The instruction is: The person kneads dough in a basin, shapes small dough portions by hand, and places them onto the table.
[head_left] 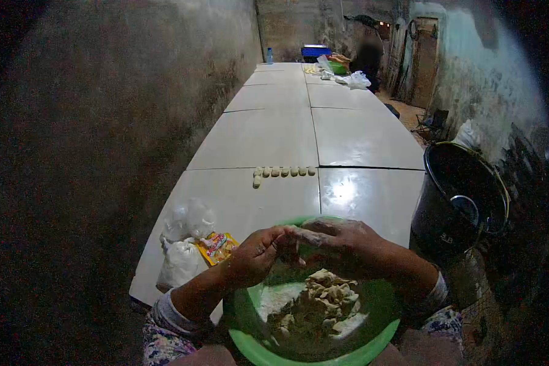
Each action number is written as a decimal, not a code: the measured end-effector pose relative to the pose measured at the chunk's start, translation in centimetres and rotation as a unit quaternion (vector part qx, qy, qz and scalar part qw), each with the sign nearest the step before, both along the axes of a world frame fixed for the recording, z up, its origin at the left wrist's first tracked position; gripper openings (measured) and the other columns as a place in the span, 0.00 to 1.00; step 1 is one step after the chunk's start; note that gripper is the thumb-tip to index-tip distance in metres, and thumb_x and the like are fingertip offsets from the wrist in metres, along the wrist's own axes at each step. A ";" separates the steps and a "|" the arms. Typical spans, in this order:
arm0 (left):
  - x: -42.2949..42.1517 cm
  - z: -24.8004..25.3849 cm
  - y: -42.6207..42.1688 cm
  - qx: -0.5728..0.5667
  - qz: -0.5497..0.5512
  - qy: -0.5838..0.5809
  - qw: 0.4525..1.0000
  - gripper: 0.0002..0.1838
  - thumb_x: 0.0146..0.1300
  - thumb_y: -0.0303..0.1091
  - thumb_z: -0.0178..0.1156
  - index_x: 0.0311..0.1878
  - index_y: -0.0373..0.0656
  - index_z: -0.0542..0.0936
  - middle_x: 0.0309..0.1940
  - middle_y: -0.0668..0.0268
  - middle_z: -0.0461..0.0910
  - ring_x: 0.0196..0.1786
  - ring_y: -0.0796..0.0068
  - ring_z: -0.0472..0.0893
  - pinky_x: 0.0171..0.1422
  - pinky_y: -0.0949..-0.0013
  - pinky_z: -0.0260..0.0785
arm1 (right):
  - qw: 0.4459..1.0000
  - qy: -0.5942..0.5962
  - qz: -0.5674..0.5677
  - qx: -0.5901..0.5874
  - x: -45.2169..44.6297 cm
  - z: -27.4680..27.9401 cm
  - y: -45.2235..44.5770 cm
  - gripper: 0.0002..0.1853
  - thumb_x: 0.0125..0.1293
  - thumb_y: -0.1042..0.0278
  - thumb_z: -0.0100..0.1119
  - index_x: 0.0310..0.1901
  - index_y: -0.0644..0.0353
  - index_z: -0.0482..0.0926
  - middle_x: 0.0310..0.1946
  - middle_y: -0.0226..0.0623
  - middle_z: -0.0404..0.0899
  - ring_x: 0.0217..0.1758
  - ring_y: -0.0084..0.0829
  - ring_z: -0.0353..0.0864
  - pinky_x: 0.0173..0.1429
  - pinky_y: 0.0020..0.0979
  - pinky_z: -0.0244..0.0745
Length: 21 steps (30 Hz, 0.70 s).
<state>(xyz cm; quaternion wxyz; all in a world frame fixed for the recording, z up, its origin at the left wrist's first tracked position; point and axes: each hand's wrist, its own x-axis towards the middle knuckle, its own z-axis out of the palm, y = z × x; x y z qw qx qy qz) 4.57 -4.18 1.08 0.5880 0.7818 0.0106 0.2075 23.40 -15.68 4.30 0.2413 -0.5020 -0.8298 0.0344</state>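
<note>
My left hand (259, 255) and my right hand (346, 245) meet above a green basin (250, 346), dusted with white powder. The left fingers are pinched together, and the right fingers curl against them. Anything held between them is hidden. Inside the basin lie torn, pale dough pieces (330, 295) with loose white flour (279, 300) beside them. Beyond the basin, several small shaped dough pieces (284, 172) form a row on the white tabletop (250, 201), with one more just below its left end.
Left of the basin are a plastic bag of white powder (182, 263) and a yellow-red packet (217, 247). A large black bucket (439, 213) stands at the right edge. At the far end are a blue crate (315, 52), a green bowl (338, 68), plastic bags (356, 80) and a dark-clad person (367, 58).
</note>
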 end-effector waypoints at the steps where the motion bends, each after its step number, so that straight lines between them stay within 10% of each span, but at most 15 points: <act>1: 0.0 -0.3 0.2 0.000 0.000 0.000 1.000 0.21 0.73 0.46 0.37 0.40 0.37 0.70 0.33 0.65 0.75 0.39 0.76 0.78 0.49 0.70 0.70 | 0.999 -0.013 0.039 0.005 0.1 -0.1 0.1 0.34 0.53 0.65 0.66 0.63 0.54 0.64 0.47 0.45 0.74 0.42 0.46 0.80 0.42 0.37 0.78; 7: 0.2 -1.4 0.7 -0.082 -0.066 0.056 0.993 0.24 0.72 0.51 0.36 0.38 0.37 0.70 0.29 0.65 0.75 0.38 0.75 0.78 0.45 0.70 0.69 | 0.996 0.050 0.004 0.076 0.5 -0.1 0.1 0.30 0.59 0.61 0.58 0.65 0.40 0.62 0.49 0.42 0.74 0.35 0.49 0.80 0.36 0.43 0.78; 12: 0.1 -1.5 0.2 -0.023 -0.099 0.048 0.994 0.26 0.71 0.53 0.35 0.37 0.37 0.70 0.29 0.65 0.74 0.36 0.75 0.76 0.45 0.70 0.68 | 0.996 0.020 0.041 0.079 1.0 -0.9 0.3 0.13 0.55 0.67 0.59 0.44 0.50 0.75 0.38 0.38 0.77 0.33 0.47 0.79 0.33 0.41 0.76; 21: -0.1 0.0 0.1 0.073 -0.039 0.132 0.988 0.28 0.71 0.54 0.36 0.51 0.35 0.69 0.37 0.61 0.76 0.38 0.74 0.74 0.47 0.69 0.66 | 0.997 0.064 -0.037 0.009 1.0 -1.3 0.2 0.16 0.56 0.61 0.60 0.46 0.51 0.73 0.39 0.40 0.76 0.36 0.47 0.79 0.36 0.42 0.76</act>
